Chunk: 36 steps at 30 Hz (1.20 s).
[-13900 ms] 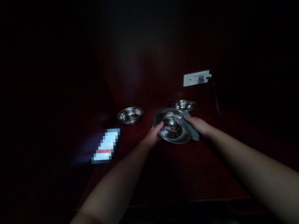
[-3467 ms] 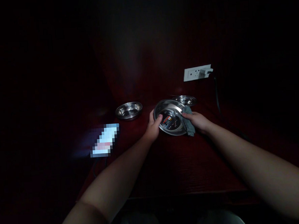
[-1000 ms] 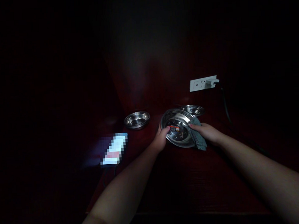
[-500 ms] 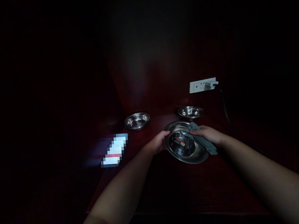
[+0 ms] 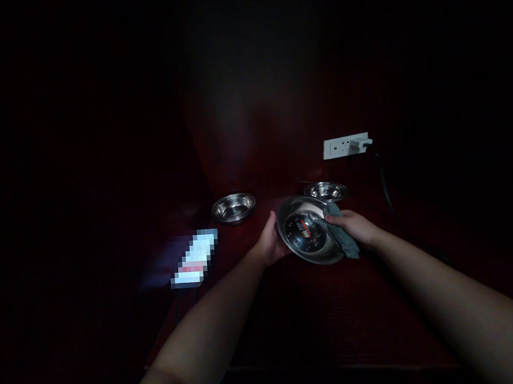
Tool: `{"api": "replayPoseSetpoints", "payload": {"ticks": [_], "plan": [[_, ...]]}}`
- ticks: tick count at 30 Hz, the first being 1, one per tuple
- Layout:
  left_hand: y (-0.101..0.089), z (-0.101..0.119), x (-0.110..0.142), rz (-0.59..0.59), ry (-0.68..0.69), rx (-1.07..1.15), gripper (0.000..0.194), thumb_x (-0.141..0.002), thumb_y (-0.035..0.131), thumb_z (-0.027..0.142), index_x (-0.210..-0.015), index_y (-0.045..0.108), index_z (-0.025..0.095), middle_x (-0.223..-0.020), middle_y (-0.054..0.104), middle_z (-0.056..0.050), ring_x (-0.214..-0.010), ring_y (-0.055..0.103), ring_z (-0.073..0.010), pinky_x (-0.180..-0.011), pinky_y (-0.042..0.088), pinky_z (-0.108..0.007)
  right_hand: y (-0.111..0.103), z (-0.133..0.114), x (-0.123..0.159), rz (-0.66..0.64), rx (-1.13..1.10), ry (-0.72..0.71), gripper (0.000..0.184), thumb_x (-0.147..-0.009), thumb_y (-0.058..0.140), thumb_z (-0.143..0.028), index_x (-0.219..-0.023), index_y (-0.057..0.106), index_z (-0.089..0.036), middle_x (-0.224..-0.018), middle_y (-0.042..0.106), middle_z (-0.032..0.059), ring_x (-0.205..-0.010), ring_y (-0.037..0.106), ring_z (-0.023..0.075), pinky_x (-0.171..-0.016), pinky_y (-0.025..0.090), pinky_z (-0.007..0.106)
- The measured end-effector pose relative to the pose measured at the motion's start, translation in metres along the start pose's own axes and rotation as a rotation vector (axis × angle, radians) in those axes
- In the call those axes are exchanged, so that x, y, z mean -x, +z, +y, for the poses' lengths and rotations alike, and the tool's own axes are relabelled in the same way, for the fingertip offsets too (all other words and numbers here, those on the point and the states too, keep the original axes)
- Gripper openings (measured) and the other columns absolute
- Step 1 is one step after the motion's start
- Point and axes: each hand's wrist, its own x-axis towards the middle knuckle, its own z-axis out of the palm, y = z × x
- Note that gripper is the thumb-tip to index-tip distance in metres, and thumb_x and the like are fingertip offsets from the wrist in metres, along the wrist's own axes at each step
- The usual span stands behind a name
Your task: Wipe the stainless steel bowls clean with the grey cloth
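Steel bowl (image 5: 310,252) between hands, tilted, hollow side in view; round, no long axis. Left hand (image 5: 272,243) at left rim: thumb upright beside rim, fingertips hidden, cannot tell if gripping. Right hand (image 5: 357,226) pinches grey cloth (image 5: 345,240) against right rim; cloth slants down rightward.

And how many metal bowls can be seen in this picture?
3: the nearest bowl between the left hand and right hand, the back-left bowl and the back-right bowl on the table. Others could be hidden in a stack.
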Motion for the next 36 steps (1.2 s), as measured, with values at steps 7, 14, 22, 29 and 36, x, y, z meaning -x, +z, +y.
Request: {"api": "replayPoseSetpoints", "payload": {"ticks": [7, 14, 22, 29, 36], "plan": [[0.016, -0.011, -0.005, 0.240, 0.357, -0.061, 0.067, -0.069, 0.066, 0.033, -0.129, 0.035, 0.029, -0.126, 0.053, -0.007, -0.108, 0.054, -0.0248, -0.091, 0.043, -0.042, 0.005, 0.005, -0.011, 0.182, -0.093, 0.004, 0.014, -0.078, 0.057, -0.026, -0.082, 0.063, -0.014, -0.077, 0.071, 0.0084, -0.064, 0.066, 0.0191, -0.064, 0.053, 0.029], [0.013, -0.008, -0.004, 0.331, 0.250, -0.094, 0.067, -0.067, 0.066, 0.028, -0.128, 0.038, 0.024, -0.117, 0.058, -0.010, -0.096, 0.060, -0.0267, -0.079, 0.050, -0.046, 0.002, 0.011, -0.013, 0.121, -0.073, 0.006, 0.022, -0.077, 0.060, -0.031, -0.090, 0.064, -0.013, -0.087, 0.071, 0.0102, -0.073, 0.067, 0.0204, -0.073, 0.053, 0.032], [0.008, -0.004, -0.006, 0.338, 0.184, -0.060, 0.060, -0.072, 0.060, 0.041, -0.126, 0.043, 0.022, -0.122, 0.056, -0.012, -0.103, 0.057, -0.0300, -0.079, 0.049, -0.048, 0.001, 0.009, -0.009, 0.068, -0.091, -0.003, 0.024, -0.076, 0.062, -0.034, -0.088, 0.065, -0.013, -0.087, 0.071, 0.0109, -0.073, 0.067, 0.0208, -0.076, 0.052, 0.033], [0.007, -0.004, -0.006, 0.285, 0.157, -0.075, 0.061, -0.073, 0.057, 0.049, -0.125, 0.045, 0.021, -0.124, 0.055, -0.013, -0.105, 0.057, -0.0298, -0.085, 0.047, -0.047, 0.002, 0.007, -0.007, 0.080, -0.116, 0.028, 0.021, -0.076, 0.062, -0.032, -0.085, 0.064, -0.013, -0.082, 0.071, 0.0104, -0.069, 0.067, 0.0202, -0.071, 0.053, 0.032], [0.005, -0.008, -0.008, 0.282, 0.166, -0.062, 0.059, -0.074, 0.057, 0.045, -0.126, 0.045, 0.019, -0.121, 0.057, -0.013, -0.106, 0.057, -0.0280, -0.090, 0.044, -0.046, 0.005, 0.004, -0.006, 0.104, -0.075, 0.038, 0.021, -0.076, 0.062, -0.030, -0.086, 0.064, -0.012, -0.083, 0.071, 0.0107, -0.066, 0.066, 0.0191, -0.067, 0.054, 0.031]]}}
